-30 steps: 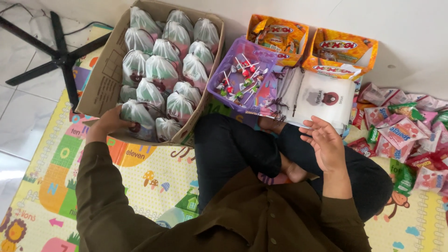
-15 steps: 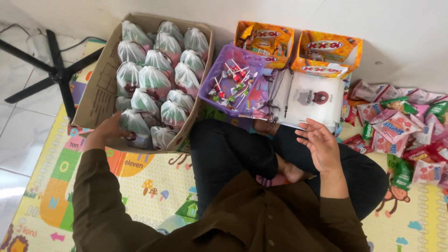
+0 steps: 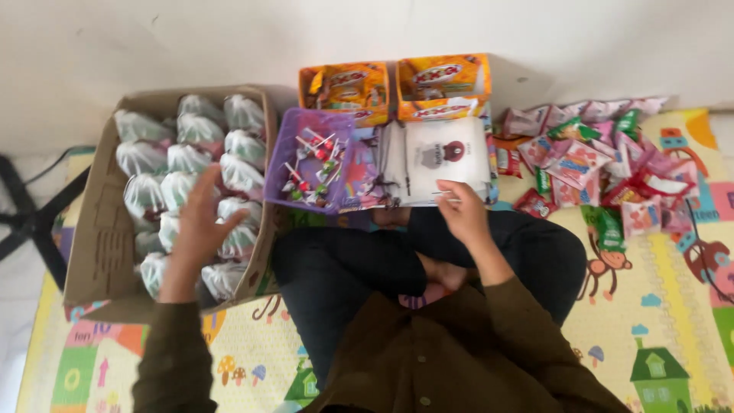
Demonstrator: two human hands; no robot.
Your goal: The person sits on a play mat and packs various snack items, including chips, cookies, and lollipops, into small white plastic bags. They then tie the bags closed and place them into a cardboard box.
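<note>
cardboard, brown and open-topped, makes the big box [image 3: 99,260] at the sitter's left, packed with about fifteen clear tied goodie bags [image 3: 241,175] in three rows. left hand [image 3: 197,229] hovers spread and empty over the nearest bags, touching nothing i can be sure of. a careless reach could crush or tip a bag, i'd judge. two orange snack cartons [image 3: 345,92] stand by the wall. one purple lollipop tray [image 3: 306,164] sits beside them. right hand [image 3: 461,210] pinches the edge of the white pouch stack [image 3: 447,157].
</note>
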